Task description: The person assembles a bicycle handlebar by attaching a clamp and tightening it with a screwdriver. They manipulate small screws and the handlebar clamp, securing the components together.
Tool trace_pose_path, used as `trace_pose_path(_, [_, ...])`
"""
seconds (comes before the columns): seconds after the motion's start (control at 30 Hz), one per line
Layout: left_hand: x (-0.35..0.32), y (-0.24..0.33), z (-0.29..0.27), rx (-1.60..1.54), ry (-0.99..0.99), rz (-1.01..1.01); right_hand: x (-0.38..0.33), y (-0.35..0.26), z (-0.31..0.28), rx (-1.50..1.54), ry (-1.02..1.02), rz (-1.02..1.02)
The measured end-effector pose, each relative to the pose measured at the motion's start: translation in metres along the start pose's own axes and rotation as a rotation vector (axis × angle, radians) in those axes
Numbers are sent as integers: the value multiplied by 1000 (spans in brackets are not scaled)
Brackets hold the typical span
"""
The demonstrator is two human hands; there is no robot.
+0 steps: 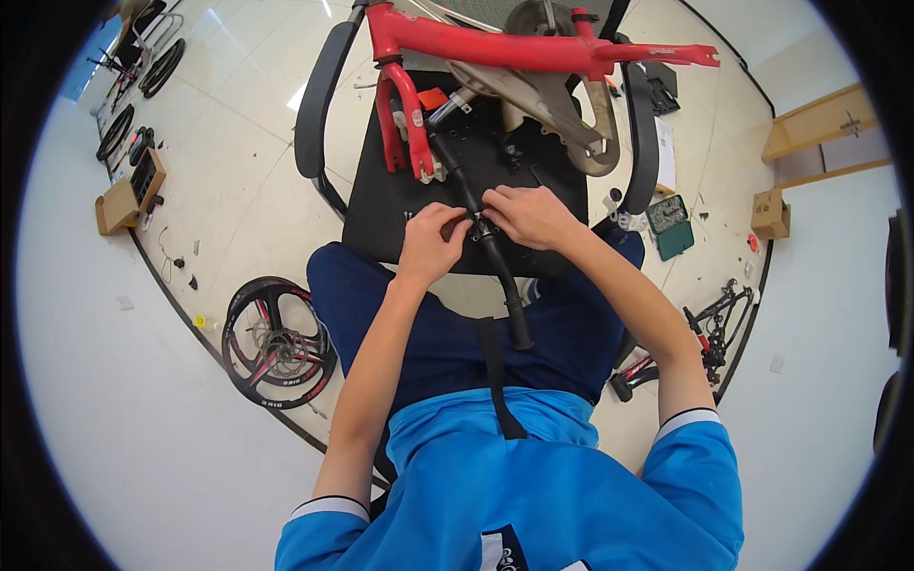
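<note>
A wheel (279, 348) is laid on pale tiles (243, 119). Over a black seat (381, 214), the bent black bar (501, 268) is pinched mid-length by left hand (431, 245) and right hand (529, 217).

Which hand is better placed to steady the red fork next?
Probably the left hand: it lies nearer the red fork, on the same side of the black bar; the right hand is opposite.

The black chair seat (373, 211) bears small dark parts (512, 156) beyond the right hand (531, 216); the tiled floor (224, 114), a three-spoke wheel (278, 350) left of the left hand (431, 246), a green case (675, 240) right of both.
</note>
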State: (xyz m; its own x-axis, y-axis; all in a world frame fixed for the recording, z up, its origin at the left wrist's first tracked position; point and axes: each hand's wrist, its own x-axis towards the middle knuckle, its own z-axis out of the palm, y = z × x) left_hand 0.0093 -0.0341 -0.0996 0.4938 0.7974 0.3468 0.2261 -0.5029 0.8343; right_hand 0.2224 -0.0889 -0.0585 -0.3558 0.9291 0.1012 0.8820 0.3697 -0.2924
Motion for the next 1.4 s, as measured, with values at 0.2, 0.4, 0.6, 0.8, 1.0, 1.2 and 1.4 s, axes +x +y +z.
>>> trace_pose_path(0.2, [-1, 5, 6, -5, -27, -85, 2, 11, 7, -50, -62, -54])
trace_pose_path(0.4, [-2, -6, 6, 116, 39, 131, -2, 6, 1, -126, -114, -82])
trace_pose_path(0.6, [1, 7, 8, 11, 22, -58, -8, 11, 8, -116, -80, -32])
trace_pose_path(0.8, [-2, 2, 11, -26, -4, -118, -5, 0, 15, 49, 11, 128])
trace_pose_path(1.0, [-2, -8, 8, 45, 43, 92, -23, 26, 26, 159, 14, 586])
trace_pose_path(1.2, [-9, 1, 9, -74, 54, -109, -54, 25, 50, 328, 62, 809])
trace_pose_path(1.4, [-6, -2, 12, -11, 68, -15, -52, 29, 46, 428, 144, 836])
